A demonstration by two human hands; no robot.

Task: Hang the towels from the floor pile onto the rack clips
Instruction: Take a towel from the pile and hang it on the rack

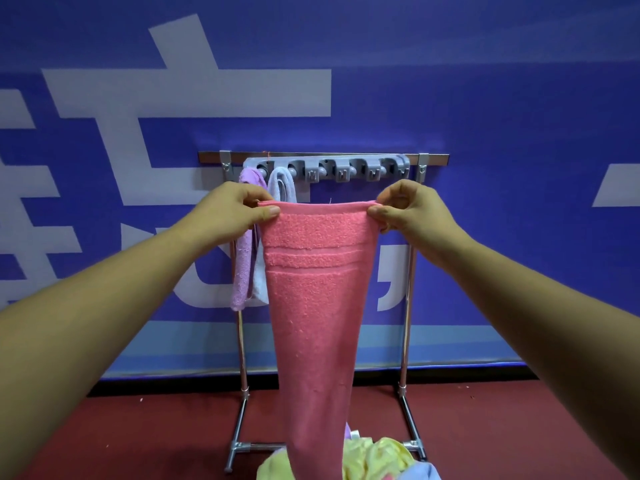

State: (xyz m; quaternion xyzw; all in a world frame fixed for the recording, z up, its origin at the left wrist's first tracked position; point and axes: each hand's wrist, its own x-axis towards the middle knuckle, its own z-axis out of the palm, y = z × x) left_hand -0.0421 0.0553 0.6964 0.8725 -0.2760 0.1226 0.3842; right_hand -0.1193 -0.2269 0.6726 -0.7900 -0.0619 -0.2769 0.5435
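Left hand (231, 210), right hand (414, 208) pinch towel (311, 306), perhaps folded.

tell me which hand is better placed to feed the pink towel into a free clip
Probably right. The right hand pinches the pink towel below the empty clips; the left hand pinches it in front of the hung purple towel and white towel.

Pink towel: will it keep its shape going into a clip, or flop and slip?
Probably floppy: the pink towel hangs limp from its pinched top edge, narrowing downward. Likely grippy, not slippery: its looped pile looks rough, and the left hand and right hand hold it by the corners alone.
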